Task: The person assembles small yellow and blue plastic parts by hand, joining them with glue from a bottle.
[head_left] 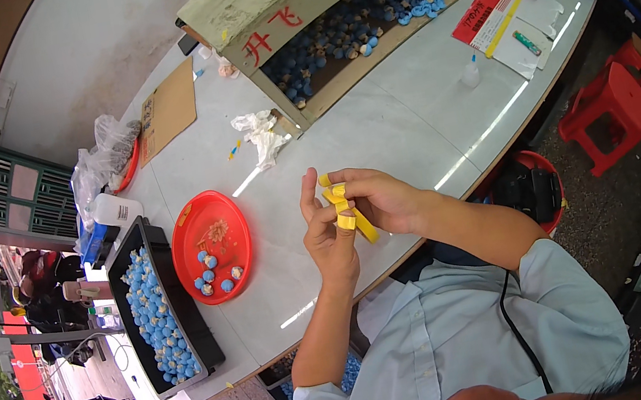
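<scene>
My left hand (330, 243) and my right hand (389, 198) meet above the table's near edge. Yellow wraps cover several of my fingertips. Between the hands is a yellow strip (366, 228), which looks like tape; its lower part slants down beside my right palm. My right fingers are closed on it. The left hand's fingers are bent against the strip, with one finger pointing up. A red round tray (219, 282) lies to the left, holding several small blue-and-white balls (210, 261). Farther left, a black bin (208, 352) holds many similar blue pieces (156, 314).
A greenish box-like housing (354, 1) with many blue pieces inside stands at the back. Crumpled white tissue (265, 137), cardboard (169, 111), a small dropper bottle (471, 73) and a red-and-white packet (488, 20) lie on the table (400, 117). A red stool (610, 115) stands at right.
</scene>
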`<state>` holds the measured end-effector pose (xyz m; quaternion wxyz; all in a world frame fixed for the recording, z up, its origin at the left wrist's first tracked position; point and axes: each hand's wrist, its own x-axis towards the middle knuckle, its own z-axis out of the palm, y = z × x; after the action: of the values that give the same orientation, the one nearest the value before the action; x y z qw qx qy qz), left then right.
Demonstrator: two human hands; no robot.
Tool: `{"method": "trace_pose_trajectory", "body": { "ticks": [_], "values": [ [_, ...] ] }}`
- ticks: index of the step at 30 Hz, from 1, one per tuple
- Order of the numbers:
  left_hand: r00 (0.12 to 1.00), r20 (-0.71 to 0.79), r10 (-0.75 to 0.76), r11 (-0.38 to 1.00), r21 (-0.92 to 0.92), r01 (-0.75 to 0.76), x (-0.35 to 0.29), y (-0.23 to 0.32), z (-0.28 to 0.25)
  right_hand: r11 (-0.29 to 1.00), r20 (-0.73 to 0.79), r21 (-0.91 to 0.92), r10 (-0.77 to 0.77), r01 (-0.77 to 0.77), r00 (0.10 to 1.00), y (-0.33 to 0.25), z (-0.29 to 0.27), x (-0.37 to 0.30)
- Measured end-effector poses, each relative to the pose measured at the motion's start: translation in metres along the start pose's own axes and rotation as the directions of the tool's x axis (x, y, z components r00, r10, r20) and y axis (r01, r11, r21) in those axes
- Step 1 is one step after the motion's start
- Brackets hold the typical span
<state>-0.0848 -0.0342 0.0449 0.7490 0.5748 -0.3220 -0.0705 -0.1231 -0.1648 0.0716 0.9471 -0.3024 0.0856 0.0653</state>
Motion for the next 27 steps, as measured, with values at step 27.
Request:
{"method": "trace_pose_trajectory", "body": {
  "ticks": [27],
  "values": [
    [1.000, -0.006, -0.006, 0.896, 0.445, 0.008, -0.015, -0.016, -0.012, 0.794, 0.310, -0.368, -0.386, 0.484, 0.869, -0.040, 0.026, -0.015]
  ]
}}
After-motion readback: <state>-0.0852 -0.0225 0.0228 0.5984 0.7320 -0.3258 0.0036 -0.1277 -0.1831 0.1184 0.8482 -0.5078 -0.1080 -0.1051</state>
